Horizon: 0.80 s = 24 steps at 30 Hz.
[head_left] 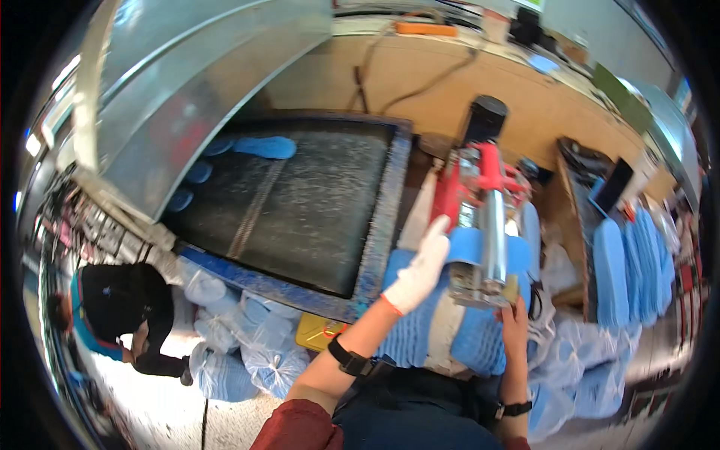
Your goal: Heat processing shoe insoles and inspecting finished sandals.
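A blue insole lies crosswise in a red machine with a shiny metal roller; its other end comes out on the right of the roller. My left hand, in a white glove, is at the insole's left edge with its fingers stretched out, pointing up and away. My right hand is low beside the roller's near end, by a small yellowish piece. Its fingertips are partly hidden, so any grip there cannot be made out. Rows of stacked blue insoles are right in front of my body, below the machine.
To the left is a dark conveyor belt in a blue frame, with several insoles near its metal hood. More insoles stand on the right-hand bench. Filled clear bags lie on the floor. Another person bends down at far left.
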Each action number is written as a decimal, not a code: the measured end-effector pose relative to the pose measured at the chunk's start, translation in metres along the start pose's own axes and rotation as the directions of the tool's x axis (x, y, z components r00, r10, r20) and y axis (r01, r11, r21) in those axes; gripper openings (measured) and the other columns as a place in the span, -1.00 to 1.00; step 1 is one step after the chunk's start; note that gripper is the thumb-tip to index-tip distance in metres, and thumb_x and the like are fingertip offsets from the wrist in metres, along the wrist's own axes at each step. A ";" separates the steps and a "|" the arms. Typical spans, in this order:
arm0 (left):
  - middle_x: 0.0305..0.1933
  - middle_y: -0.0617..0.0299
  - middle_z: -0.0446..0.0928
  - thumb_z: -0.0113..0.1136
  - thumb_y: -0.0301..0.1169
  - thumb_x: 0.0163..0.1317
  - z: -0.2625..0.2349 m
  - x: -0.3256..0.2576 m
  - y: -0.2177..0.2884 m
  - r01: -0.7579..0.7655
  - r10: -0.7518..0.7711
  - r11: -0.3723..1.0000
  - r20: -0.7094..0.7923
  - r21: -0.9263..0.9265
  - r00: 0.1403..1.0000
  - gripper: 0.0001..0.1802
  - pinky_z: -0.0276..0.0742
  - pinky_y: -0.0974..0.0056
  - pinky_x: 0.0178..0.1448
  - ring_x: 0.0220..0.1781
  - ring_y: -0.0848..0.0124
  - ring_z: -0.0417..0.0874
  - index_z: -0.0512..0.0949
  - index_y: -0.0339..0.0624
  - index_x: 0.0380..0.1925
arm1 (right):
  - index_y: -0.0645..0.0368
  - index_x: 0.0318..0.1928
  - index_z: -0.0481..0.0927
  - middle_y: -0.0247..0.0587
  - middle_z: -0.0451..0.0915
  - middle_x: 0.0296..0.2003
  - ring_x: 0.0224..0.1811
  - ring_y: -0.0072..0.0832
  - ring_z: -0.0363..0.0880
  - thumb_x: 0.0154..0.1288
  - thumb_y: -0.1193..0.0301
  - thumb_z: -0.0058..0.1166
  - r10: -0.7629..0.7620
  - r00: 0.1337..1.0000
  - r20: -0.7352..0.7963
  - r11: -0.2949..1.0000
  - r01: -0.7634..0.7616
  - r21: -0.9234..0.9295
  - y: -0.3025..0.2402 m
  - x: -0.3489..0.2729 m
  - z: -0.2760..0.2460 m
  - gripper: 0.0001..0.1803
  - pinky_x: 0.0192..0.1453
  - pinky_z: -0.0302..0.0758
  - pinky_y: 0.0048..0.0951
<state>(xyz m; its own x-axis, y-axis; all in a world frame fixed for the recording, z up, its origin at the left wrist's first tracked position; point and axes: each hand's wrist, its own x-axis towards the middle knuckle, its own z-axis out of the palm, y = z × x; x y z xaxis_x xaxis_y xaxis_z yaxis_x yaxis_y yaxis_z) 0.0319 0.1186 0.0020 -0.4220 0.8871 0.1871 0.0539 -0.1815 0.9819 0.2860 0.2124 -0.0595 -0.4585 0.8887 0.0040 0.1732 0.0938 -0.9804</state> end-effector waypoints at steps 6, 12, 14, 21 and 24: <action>0.50 0.08 0.06 -0.39 0.00 0.50 -0.016 -0.043 0.013 0.221 -0.183 0.891 0.132 -0.397 0.974 -0.31 -0.17 0.29 0.54 0.54 0.35 -0.03 0.01 -0.28 0.43 | 0.24 -0.07 0.47 -0.23 0.57 -0.30 -0.30 -0.52 0.56 0.44 0.40 -0.11 0.151 0.922 0.356 0.983 -0.101 -0.155 -0.003 -0.004 0.048 -0.81 -0.24 0.50 -0.48; 0.31 0.24 0.33 -0.11 0.04 0.43 -0.032 -0.097 0.050 0.392 -0.382 0.882 0.088 -0.261 0.920 -0.29 0.19 0.33 0.38 0.26 0.48 0.34 0.21 -0.33 0.34 | 0.31 0.24 0.28 -0.04 0.58 -0.12 -0.06 -0.29 0.58 0.25 0.37 0.13 -0.272 0.828 0.491 0.867 0.432 -0.248 0.048 -0.005 0.097 -0.41 -0.09 0.55 -0.34; 0.28 0.23 0.37 -0.15 0.04 0.45 -0.033 -0.106 0.057 0.558 -0.518 0.460 0.301 -0.691 0.801 -0.32 0.21 0.33 0.38 0.26 0.49 0.34 0.27 -0.29 0.31 | 0.31 0.32 0.13 0.00 0.54 -0.01 0.09 -0.23 0.50 0.13 0.37 0.26 -0.339 0.828 0.447 0.868 0.458 -0.190 0.083 0.008 0.106 -0.19 -0.01 0.53 -0.30; 0.18 0.13 0.45 -0.26 -0.09 0.48 -0.108 -0.111 0.096 0.015 -0.110 0.486 -0.044 -0.874 0.993 -0.52 0.37 0.18 0.32 0.21 0.30 0.47 0.32 -0.17 0.19 | 0.41 0.38 0.01 0.04 0.61 -0.23 -0.23 -0.33 0.66 0.04 0.28 0.41 0.261 0.926 0.272 0.951 -0.199 -0.235 0.015 0.004 0.113 0.05 -0.11 0.57 -0.41; 0.09 0.14 0.50 -0.23 -0.07 0.47 -0.179 -0.085 0.075 -0.277 -0.129 0.443 -0.367 -0.853 0.921 -0.58 0.37 0.08 0.32 0.19 0.21 0.49 0.41 -0.13 0.04 | 0.36 0.38 0.02 0.01 0.55 -0.15 -0.24 -0.39 0.61 0.07 0.28 0.40 0.274 0.903 0.331 0.929 -0.159 -0.333 0.013 0.003 0.115 0.02 -0.20 0.55 -0.43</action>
<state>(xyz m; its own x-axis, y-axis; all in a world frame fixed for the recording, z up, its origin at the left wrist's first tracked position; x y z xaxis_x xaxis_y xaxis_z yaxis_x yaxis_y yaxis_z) -0.0901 -0.0462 0.0550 -0.7276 0.6851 0.0347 -0.6307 -0.6881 0.3588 0.1867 0.1651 -0.0951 -0.6553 0.6794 -0.3301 0.5247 0.0951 -0.8460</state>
